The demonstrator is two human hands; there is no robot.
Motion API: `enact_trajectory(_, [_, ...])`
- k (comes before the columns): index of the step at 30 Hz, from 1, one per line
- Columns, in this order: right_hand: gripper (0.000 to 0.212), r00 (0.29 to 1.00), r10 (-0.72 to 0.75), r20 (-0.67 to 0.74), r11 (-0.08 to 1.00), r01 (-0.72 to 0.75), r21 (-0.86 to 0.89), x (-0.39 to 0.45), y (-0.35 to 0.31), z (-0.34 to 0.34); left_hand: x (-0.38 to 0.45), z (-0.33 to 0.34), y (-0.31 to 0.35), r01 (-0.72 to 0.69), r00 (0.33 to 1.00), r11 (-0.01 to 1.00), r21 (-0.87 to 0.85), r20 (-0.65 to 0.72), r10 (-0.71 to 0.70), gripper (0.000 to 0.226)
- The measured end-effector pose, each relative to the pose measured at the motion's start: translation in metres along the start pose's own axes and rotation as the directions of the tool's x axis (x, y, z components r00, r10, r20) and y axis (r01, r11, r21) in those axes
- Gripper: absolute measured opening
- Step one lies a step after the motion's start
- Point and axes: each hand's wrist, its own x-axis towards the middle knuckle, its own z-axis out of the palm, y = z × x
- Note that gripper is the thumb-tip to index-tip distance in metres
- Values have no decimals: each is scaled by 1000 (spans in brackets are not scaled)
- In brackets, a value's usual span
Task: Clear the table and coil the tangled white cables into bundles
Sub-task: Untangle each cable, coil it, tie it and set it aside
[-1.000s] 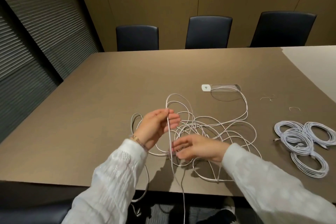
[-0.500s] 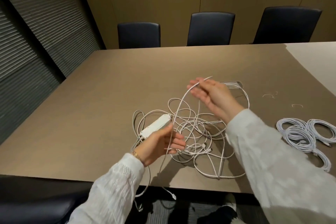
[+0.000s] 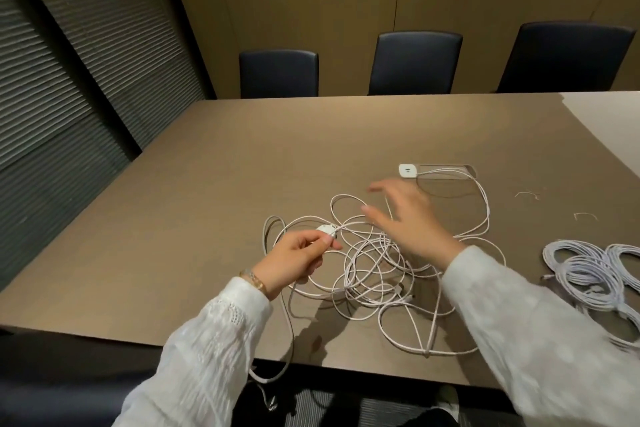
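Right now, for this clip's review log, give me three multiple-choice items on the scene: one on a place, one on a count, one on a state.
1. Where do the coiled bundles lie?
A. On the table's right side
B. On a chair
C. On the floor

2. How many chairs stand at the far edge?
A. One
B. Three
C. Five

3. What is the left hand doing?
A. Resting flat
B. Pinching a cable of the tangle
C. Holding a bundle

Answers:
1. A, they sit right of the tangle.
2. B, three dark backs show.
3. B, fingers close on a strand, while the right hand is spread and blurred.
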Motion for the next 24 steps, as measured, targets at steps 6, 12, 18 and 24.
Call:
enact_trajectory(6, [23,959,-101,266,978,46,205,0,-15,24,5,-8,12,-35,999,997,-63,-38,32,23])
enact_trajectory(12, [23,992,79,-98,925,-36,379,30,7,1,0,-29,-11,68,994,992,-105,-83,-76,24])
enact_trajectory(18, [25,962,203,-182,877,-95,471,49,33,-18,5,-36,-21,172,980,935,-311,-40,-194,19])
enact_trajectory(24, [28,889,362,-280,838,-179,515,62,58,-23,15,-40,-28,233,968,943,-237,-33,-248,18])
